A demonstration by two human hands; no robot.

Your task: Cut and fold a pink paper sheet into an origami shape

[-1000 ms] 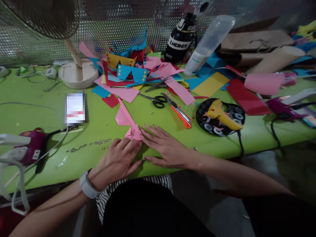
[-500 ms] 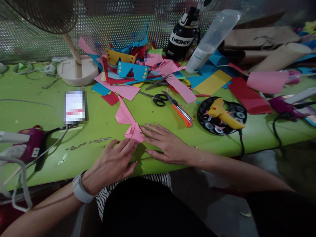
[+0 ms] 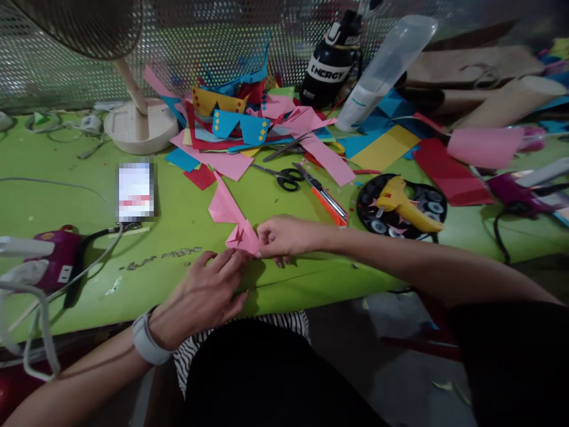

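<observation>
A folded piece of pink paper (image 3: 229,207) lies on the green table, its long narrow end pointing away from me. My left hand (image 3: 208,281) rests at its near edge, the fingers bent together and their tips pressing the paper down; the thumb is apart on the table. On the right side of the same fold, my right hand (image 3: 287,237) is closed, thumb and forefinger pinching the paper's lower right edge. Beyond the hands lie black-handled scissors (image 3: 288,179) and an orange utility knife (image 3: 329,204).
A yellow glue gun (image 3: 411,204) sits on a black tray (image 3: 367,201) to the right. Paper glasses (image 3: 240,127) and coloured sheets pile up at the back, near a black bottle (image 3: 326,74). On the left are a fan (image 3: 140,133), a phone (image 3: 134,191) and a purple power strip (image 3: 56,258).
My right hand, flat with spread fingers before, has closed into a pinch at the paper's right edge, its wrist raised. My left hand stays on the paper.
</observation>
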